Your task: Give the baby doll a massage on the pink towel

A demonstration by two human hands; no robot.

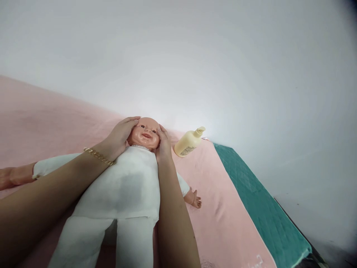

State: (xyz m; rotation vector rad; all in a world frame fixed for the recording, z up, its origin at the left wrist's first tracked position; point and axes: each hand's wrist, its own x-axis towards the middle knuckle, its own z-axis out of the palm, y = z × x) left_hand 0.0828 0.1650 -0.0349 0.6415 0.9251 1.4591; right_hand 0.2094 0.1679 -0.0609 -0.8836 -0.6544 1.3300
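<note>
A baby doll (126, 186) in a white cloth body lies on its back on a pink towel (223, 208), its plastic head (145, 133) toward the wall. My left hand (121, 136), with a gold chain bracelet at the wrist, cups the left side of the doll's head, fingers curved over the crown. On the other side my right hand (163, 145) presses flat against the head. Both hands touch the head together and hold it between them.
A cream pump bottle (189, 142) lies on its side on the towel just right of the doll's head. A teal quilted mat (262, 208) runs along the right under the towel. A white wall stands close behind.
</note>
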